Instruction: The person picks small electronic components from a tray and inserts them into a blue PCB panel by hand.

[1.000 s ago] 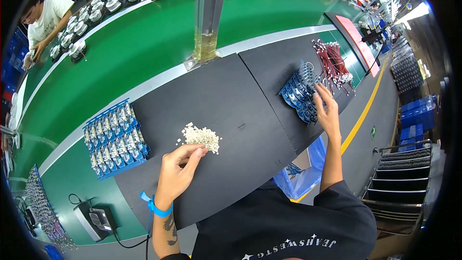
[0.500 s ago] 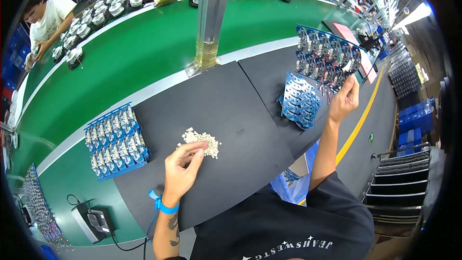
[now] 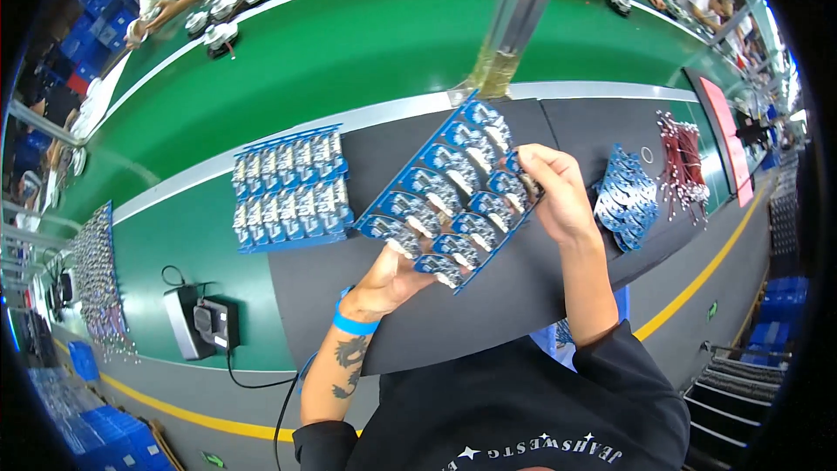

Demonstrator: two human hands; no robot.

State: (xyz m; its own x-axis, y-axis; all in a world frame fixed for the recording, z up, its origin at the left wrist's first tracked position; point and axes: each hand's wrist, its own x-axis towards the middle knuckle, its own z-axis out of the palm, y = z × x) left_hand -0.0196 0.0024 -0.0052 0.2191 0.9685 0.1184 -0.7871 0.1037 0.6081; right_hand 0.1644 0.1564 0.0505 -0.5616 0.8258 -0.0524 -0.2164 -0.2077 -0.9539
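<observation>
Above the middle of the black rubber mat (image 3: 488,296), the left hand (image 3: 392,279) and right hand (image 3: 554,192) pinch opposite edges of a blue panel of small circuit boards (image 3: 453,196), apparently mid-handling and needing steady, level support next.

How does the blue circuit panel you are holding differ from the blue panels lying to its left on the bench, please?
The held panel is up in the air, tilted, gripped by the left hand and right hand; the panels on the bench lie flat and untouched. The held panel is single; those on the bench sit side by side. Both are blue grids of small boards.
</observation>
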